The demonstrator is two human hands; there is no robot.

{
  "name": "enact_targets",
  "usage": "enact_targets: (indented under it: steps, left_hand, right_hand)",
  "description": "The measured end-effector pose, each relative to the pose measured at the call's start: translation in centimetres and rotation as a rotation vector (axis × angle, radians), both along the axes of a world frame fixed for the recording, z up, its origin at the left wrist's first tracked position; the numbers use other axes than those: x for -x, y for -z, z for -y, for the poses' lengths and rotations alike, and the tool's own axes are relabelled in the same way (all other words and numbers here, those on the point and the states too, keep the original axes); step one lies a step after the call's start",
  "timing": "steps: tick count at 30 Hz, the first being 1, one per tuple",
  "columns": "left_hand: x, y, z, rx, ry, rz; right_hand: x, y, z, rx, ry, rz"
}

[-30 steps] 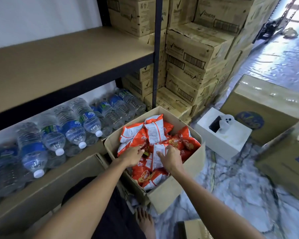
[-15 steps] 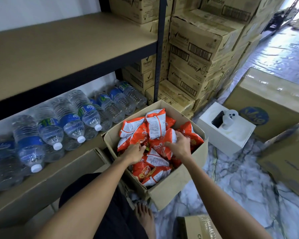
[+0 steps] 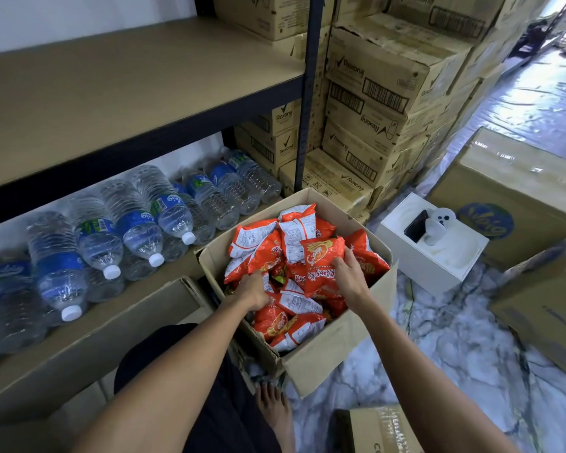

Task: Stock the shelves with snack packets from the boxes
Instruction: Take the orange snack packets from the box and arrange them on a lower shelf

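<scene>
Nearest us, a bare foot (image 3: 273, 407) rests on the marbled floor just beside the open box (image 3: 321, 366), and both forearms reach forward over it. Our left hand (image 3: 254, 291) is sunk knuckles-up into the snack packets (image 3: 291, 328) near the box's left wall. Its fingertips are buried among the wrappers, so we cannot tell whether it grips one or only presses into them. Our right hand (image 3: 348, 277) sits a little farther in, fingers curled on the right edge of an orange packet (image 3: 321, 261) that stands upright above the heap, touching its neighbours.

The box is heaped to its rim with orange-and-white packets, which we take as a sign that little, if anything, has left it. To the right of it stands a white box (image 3: 438, 259) with a dark phone-like object propped on top.

Beyond the box to the left, water bottles (image 3: 138, 223) lie on their sides in a row on the lower level of the rack. Above them runs the shelf board (image 3: 118, 89), and we see no packets on the part in view. Farther back and to the right, brown cartons (image 3: 376, 93) are stacked high.

We judge the stocking to be near its start. The packets are in hand or under hand, but none has reached a shelf that we can see. What remains is to lift them out, set them on the board, and do the same until the box is empty. Whether the other cartons hold more snacks, we cannot tell.
</scene>
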State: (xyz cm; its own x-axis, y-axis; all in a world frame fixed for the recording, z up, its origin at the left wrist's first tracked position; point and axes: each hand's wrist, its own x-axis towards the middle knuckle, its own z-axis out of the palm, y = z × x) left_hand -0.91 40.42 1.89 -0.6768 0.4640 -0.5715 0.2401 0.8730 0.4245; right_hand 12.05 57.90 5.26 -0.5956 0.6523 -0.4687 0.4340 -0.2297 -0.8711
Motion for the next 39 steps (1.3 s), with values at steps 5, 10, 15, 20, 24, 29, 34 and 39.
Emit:
enact_targets:
  steps: [5,10,15,20,24,29,34,39]
  left_hand:
    - [-0.1,-0.3,0.1,0.046,0.032,-0.018]
    - [-0.1,-0.5,0.4,0.054,0.022,-0.019]
    - [0.8,-2.2,0.7,-0.064,-0.073,0.034]
    - [2.1,-3.8,1.2,-0.258,-0.288,0.039]
    - [2.8,-4.9,1.5,-0.374,-0.401,0.044]
    - [3.0,-6.8,1.5,-0.487,-0.440,0.099]
    - [2.8,-8.8,1.8,-0.539,-0.448,0.098]
    - [2.9,-10.2,2.1,-0.615,-0.490,0.099]
  right_hand:
    - [0.5,0.9,-0.3,-0.072,-0.118,0.188]
    - [0.3,0.2,-0.4,-0.219,-0.303,0.270]
    - [0.2,-0.5,-0.8,-0.345,-0.225,0.318]
    - [0.7,-0.7,-0.7,-0.406,-0.229,0.263]
    - [0.5,-1.4,-0.3,-0.374,-0.205,0.193]
    - [0.7,-2.5,0.3,-0.329,-0.147,0.219]
    - [0.7,-3.7,0.6,-0.295,-0.132,0.143]
    - [0.8,-5.8,0.9,-0.278,-0.149,0.002]
